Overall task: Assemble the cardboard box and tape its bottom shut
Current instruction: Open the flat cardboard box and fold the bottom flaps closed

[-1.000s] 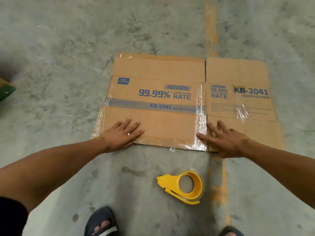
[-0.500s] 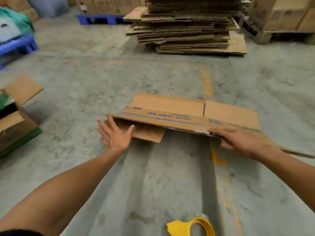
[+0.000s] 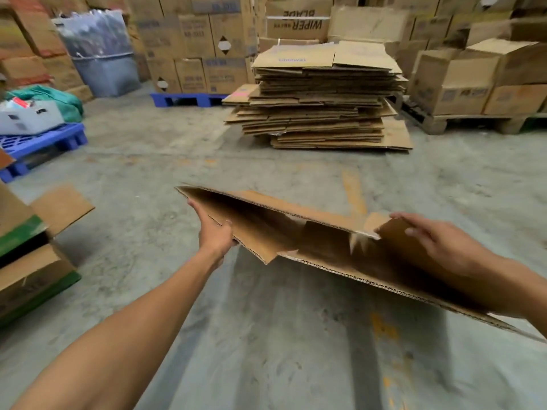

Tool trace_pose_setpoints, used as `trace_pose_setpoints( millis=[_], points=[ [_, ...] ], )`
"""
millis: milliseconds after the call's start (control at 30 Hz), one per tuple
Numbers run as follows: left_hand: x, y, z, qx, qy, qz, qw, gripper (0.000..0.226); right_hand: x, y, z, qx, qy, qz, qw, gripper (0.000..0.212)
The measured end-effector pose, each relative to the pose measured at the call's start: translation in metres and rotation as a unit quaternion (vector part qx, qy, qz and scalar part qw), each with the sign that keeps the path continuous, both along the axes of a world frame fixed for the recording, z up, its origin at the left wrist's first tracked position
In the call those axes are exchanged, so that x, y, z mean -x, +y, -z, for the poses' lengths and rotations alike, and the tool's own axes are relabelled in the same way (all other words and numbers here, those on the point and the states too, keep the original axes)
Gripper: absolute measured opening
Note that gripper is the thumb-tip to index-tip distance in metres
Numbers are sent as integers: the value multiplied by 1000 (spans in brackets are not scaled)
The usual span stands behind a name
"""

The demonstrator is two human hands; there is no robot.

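Nearside of tall stack of flattened cardboard sheets (image 3: 322,99): flattened brown corrugated cardboard box (image 3: 296,232) held off floor. Left hand (image 3: 214,232) fingers pinch left edge; right hand (image 3: 438,247) fingers spread, loosely curled over right panel, likely to pull walls apart.

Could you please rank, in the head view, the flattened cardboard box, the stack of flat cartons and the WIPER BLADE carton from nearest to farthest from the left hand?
1. Flattened cardboard box: gripped at its left edge by the left hand.
2. Stack of flat cartons: on the floor ahead, slightly right.
3. WIPER BLADE carton: behind that stack, by the back wall.
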State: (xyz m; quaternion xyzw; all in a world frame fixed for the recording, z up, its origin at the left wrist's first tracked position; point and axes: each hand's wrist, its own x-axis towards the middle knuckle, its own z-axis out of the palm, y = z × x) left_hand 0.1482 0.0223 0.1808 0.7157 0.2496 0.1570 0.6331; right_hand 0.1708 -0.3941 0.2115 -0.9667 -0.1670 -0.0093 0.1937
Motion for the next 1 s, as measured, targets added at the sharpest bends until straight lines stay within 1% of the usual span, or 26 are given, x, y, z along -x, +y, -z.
trace_pose_setpoints(
  millis=[133,233,300,467,533,600,700,800,867,933,1000],
  points=[
    [-19,13,-51,-95,-10,78,992,99,-27,-5,-41,-49,-79,88,992,38],
    [-43,22,-89,-157,0,124,980,104,-51,-1,-75,-68,-95,155,981,39],
    [-52,27,-114,-188,11,146,971,103,-64,7,-95,-78,-106,176,976,40],
    [-71,36,-174,-249,63,205,944,98,-93,-2,-143,-129,-99,230,959,41],
    [-71,39,-197,-256,92,235,933,96,-98,-8,-159,-140,-89,244,955,42],
    [-70,42,-212,-267,111,243,926,91,-100,-11,-171,-155,-78,254,952,41],
    [-63,43,-217,-271,122,235,925,84,-99,-7,-175,-163,-58,262,949,37],
    [-56,40,-195,-261,137,236,926,79,-96,1,-158,-148,-22,262,953,36],
    [-51,35,-178,-291,133,212,923,74,-92,3,-142,-127,-2,260,957,38],
    [-51,32,-166,-317,109,176,926,68,-89,2,-132,-91,2,241,966,43],
    [-54,31,-162,-330,104,160,924,66,-84,0,-130,-52,15,210,976,55]
  ],
)
